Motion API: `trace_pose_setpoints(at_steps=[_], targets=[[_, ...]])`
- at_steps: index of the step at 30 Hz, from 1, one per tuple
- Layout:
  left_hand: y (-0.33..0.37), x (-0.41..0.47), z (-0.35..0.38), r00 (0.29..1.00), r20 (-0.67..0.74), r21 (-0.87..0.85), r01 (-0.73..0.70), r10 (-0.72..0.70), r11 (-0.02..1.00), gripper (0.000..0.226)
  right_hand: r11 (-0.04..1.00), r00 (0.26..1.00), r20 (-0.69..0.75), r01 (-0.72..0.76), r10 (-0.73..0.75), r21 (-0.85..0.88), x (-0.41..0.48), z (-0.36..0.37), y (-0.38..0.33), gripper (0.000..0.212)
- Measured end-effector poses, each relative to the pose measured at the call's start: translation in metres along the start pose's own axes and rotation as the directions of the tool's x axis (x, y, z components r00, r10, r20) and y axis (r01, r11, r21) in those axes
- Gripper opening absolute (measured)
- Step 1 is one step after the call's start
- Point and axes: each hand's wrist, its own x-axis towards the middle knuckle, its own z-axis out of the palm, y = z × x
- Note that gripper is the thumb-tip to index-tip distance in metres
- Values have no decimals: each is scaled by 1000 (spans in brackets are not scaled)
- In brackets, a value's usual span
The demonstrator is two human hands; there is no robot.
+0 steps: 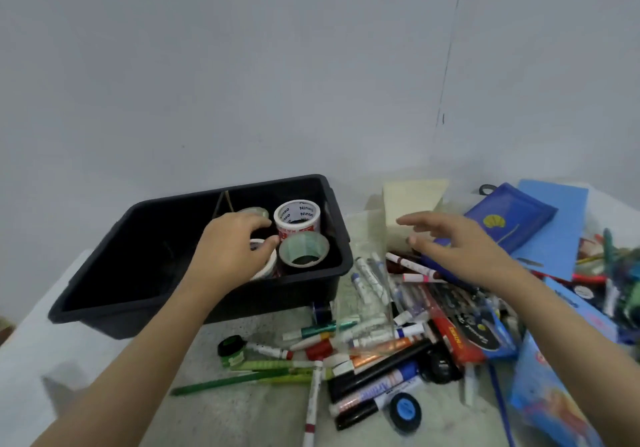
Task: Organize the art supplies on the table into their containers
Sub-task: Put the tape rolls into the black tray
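A black plastic bin (pixel 145 294) stands at the left with several tape rolls in its right end: a white printed roll (pixel 298 218), a pale green roll (pixel 304 249) and a white roll (pixel 266 268) partly under my hand. My left hand (pixel 232 242) is inside the bin, fingers curled round the white roll. My right hand (pixel 446 242) hovers with fingers spread above a heap of markers and pens (pixel 381 346), holding nothing.
A clear plastic sleeve (pixel 367 294) lies over some markers. A cream pad (pixel 412 201), a blue pouch (pixel 509 218), blue sheets (pixel 554 225) and boxes (pixel 550 401) crowd the right side. A small black jar (pixel 231 346) and a blue-capped pot (pixel 405 410) sit near the front.
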Motion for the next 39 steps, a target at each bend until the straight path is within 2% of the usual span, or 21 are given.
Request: trace_pose_setpoints(at_steps=[4, 6, 8, 10, 12, 16, 19, 21, 24, 26, 28, 34, 39], targets=[[61, 9, 23, 987, -11, -223, -158, 160, 962, 29, 986, 989, -144, -11, -13, -165, -23, -54, 39, 22], [94, 10, 39, 973, -5, -283, -222, 230, 933, 32, 947, 992, -124, -46, 7, -319, -31, -79, 59, 34], [127, 11, 56, 969, 37, -343, -218, 245, 914, 34, 892, 995, -65, -95, 74, -442, -35, -101, 78, 46], [157, 13, 74, 964, 103, -388, -189, 247, 902, 39, 845, 991, -18, -121, 130, -521, -35, -117, 94, 38], [182, 14, 92, 955, 144, -409, -181, 259, 894, 45, 831, 992, -15, -115, 127, -545, -31, -124, 108, 27], [218, 13, 116, 948, 223, -390, -128, 229, 912, 52, 854, 997, -34, -76, 68, -515, -23, -131, 124, 18], [231, 12, 129, 959, 228, -380, -71, 168, 922, 47, 845, 1000, -17, -26, 20, -534, -18, -134, 132, 24], [236, 9, 136, 977, 171, -412, -49, 130, 910, 36, 836, 1000, 25, 12, 2, -548, -16, -137, 137, 31], [244, 3, 141, 995, 17, -468, -75, 94, 880, 25, 860, 999, 22, 46, -40, -509, -17, -141, 143, 26], [252, 1, 139, 990, -84, -439, -142, 117, 887, 20, 879, 996, -2, 75, -87, -471, -19, -145, 146, 21], [257, 1, 138, 980, -127, -377, -189, 152, 907, 21, 887, 993, -13, 102, -121, -450, -23, -150, 149, 19], [268, 2, 147, 989, -119, -275, -120, 90, 954, 34, 941, 976, -134, 125, -174, -315, -39, -160, 165, 16], [275, 6, 151, 995, -39, -275, -104, 97, 956, 27, 972, 969, -174, 142, -175, -185, -47, -165, 180, 15]])
